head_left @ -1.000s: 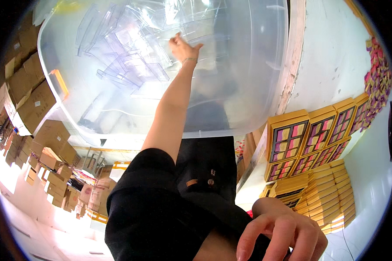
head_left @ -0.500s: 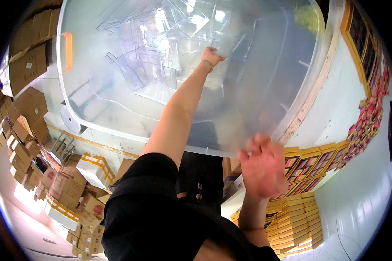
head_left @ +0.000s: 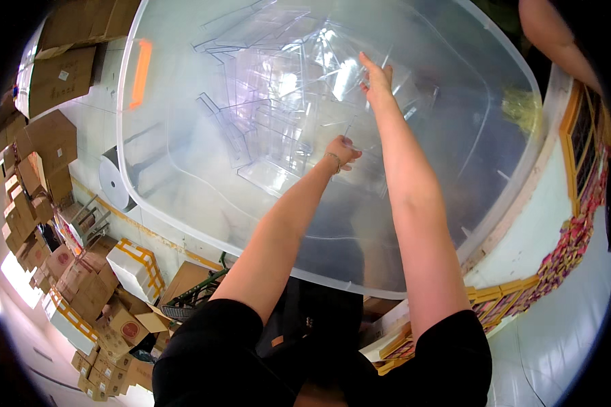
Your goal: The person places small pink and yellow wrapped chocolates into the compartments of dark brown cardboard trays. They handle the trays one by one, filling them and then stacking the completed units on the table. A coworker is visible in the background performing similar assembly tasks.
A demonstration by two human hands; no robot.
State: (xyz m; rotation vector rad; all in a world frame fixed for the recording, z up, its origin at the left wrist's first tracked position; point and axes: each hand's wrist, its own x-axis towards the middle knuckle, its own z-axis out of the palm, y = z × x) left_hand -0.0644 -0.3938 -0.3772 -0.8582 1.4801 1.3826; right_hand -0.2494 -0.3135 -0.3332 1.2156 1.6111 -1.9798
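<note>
A large translucent plastic tub (head_left: 204, 230) fills the upper view, with several clear plastic box-like pieces (head_left: 271, 115) heaped inside it. Low in the tub, my left hand (head_left: 343, 153) has its fingers closed on the edge of a clear plastic piece, whose outline is faint against the glare. Farther in and to the right is my right hand (head_left: 378, 78), thumb and fingers apart, beside the shiny clear pieces. Whether it touches one cannot be made out.
Another person's arm (head_left: 560, 44) shows at the upper right. Yellow stringy material (head_left: 521, 110) lies by the tub's right side. Cardboard boxes (head_left: 51, 142) and a white foam box (head_left: 134, 270) stand at left; yellow-edged packs (head_left: 506, 298) line the right. A roll (head_left: 117, 180) sits beside the tub.
My right hand has gone from outside the tub's near rim into the tub. My left hand stays closed at the clear piece. The view has shifted, and another person's arm has appeared.
</note>
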